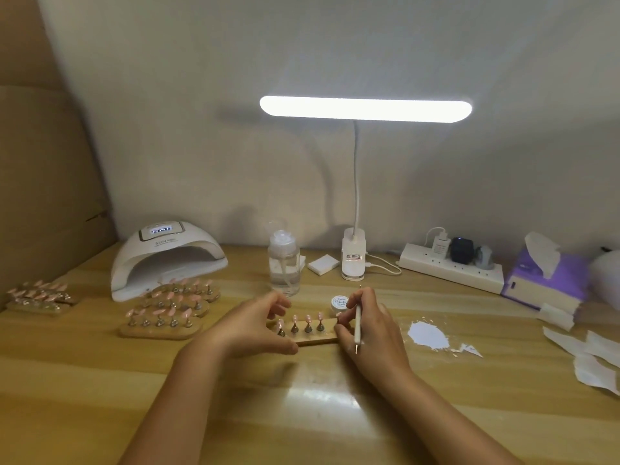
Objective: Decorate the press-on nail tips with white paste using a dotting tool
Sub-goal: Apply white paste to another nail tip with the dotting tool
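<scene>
A small wooden stand lies at the table's middle and carries a row of pink press-on nail tips on metal pegs. My left hand grips the stand's left end between thumb and fingers. My right hand is at the stand's right end, pinching the rightmost tip while a thin white dotting tool lies through its fingers, one end pointing down at the table. A small round jar with a white lid stands just behind the stand. A smear of white paste lies on the table to the right.
Several more wooden stands of pink tips lie at left, with a white nail lamp behind them. A clear pump bottle, a desk lamp base, a power strip, a purple tissue box and torn papers fill the back and right.
</scene>
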Available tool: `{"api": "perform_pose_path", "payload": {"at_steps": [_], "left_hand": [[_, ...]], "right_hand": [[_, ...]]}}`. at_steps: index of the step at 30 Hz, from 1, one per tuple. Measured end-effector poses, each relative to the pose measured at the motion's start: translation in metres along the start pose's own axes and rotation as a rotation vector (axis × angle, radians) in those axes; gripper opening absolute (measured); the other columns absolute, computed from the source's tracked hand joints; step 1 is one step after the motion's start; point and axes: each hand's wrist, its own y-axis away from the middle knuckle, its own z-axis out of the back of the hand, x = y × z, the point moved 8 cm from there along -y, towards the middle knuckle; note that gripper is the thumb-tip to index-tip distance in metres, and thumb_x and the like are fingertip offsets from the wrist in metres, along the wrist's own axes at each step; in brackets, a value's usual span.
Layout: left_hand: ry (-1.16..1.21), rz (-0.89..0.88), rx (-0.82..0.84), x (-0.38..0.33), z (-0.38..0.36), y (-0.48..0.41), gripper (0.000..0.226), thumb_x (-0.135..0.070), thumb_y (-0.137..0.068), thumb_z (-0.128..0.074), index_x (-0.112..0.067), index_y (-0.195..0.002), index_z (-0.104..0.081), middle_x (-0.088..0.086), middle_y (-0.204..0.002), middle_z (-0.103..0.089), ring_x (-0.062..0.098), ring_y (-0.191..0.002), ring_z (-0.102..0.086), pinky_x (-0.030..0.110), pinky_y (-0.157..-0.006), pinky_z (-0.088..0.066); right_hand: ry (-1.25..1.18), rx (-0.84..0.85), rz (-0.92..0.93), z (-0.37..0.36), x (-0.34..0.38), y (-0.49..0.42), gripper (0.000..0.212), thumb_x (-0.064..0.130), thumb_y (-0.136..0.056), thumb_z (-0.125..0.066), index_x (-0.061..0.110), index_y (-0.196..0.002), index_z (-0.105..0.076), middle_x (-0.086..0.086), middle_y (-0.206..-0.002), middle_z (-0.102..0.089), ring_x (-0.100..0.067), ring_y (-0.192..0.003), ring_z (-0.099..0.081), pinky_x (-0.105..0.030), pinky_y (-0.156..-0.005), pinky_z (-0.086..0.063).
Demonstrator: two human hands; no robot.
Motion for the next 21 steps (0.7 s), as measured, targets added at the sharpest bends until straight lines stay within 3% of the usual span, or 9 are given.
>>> {"api": "perform_pose_path", "payload": {"at_steps": [8,13,16,18,21], "left_hand": [[-0.028,-0.044,-0.082,-0.003,-0.004,-0.003,0.054,-0.032,-0.073,-0.085,-0.035,-0.121,-0.061,-0.023,-0.109,-0.061,-0.001,-0.102,-0.057,0.024,-0.092,-0.048],[0.044,-0.137,-0.014,-0.024,0.001,0.004,0.051,-0.030,-0.073,-0.086,-0.036,-0.118,-0.063,-0.018,-0.112,-0.062,0.000,-0.109,-0.056,0.017,-0.089,-0.046],[0.132,-0.237,0.027,-0.053,-0.002,0.009,0.050,-0.030,-0.073,-0.086,-0.038,-0.117,-0.064,-0.017,-0.114,-0.065,-0.006,-0.108,-0.058,0.003,-0.084,-0.042],[0.170,-0.326,0.042,-0.082,-0.015,0.011,0.051,-0.029,-0.072,-0.087,-0.038,-0.117,-0.064,-0.016,-0.113,-0.067,-0.006,-0.108,-0.059,0.005,-0.090,-0.044],[0.305,-0.442,-0.002,-0.130,-0.050,0.007,0.057,-0.023,-0.073,-0.086,-0.036,-0.122,-0.059,-0.016,-0.114,-0.067,-0.001,-0.109,-0.061,0.011,-0.095,-0.046]], "right_hand": [[0.186,0.109,0.086,0.003,-0.001,0.011,0.042,0.040,-0.088,-0.067,0.028,-0.115,-0.038,0.019,-0.111,-0.054,-0.012,-0.104,-0.049,-0.033,-0.088,-0.037],[0.056,0.125,0.067,0.024,-0.005,0.016,0.045,0.036,-0.088,-0.071,0.034,-0.107,-0.031,0.014,-0.118,-0.060,-0.015,-0.109,-0.055,-0.035,-0.093,-0.044],[-0.051,0.112,0.007,0.054,-0.016,0.026,0.048,0.034,-0.085,-0.077,0.033,-0.105,-0.033,0.023,-0.114,-0.060,-0.007,-0.110,-0.060,-0.036,-0.097,-0.050],[-0.094,0.077,-0.032,0.082,-0.028,0.038,0.053,0.032,-0.082,-0.081,0.032,-0.105,-0.034,0.028,-0.108,-0.059,0.004,-0.105,-0.061,-0.029,-0.095,-0.052],[-0.127,-0.057,-0.116,0.141,-0.058,0.068,0.056,0.029,-0.078,-0.086,0.030,-0.106,-0.037,0.021,-0.103,-0.068,0.005,-0.100,-0.063,-0.019,-0.085,-0.053]]}}
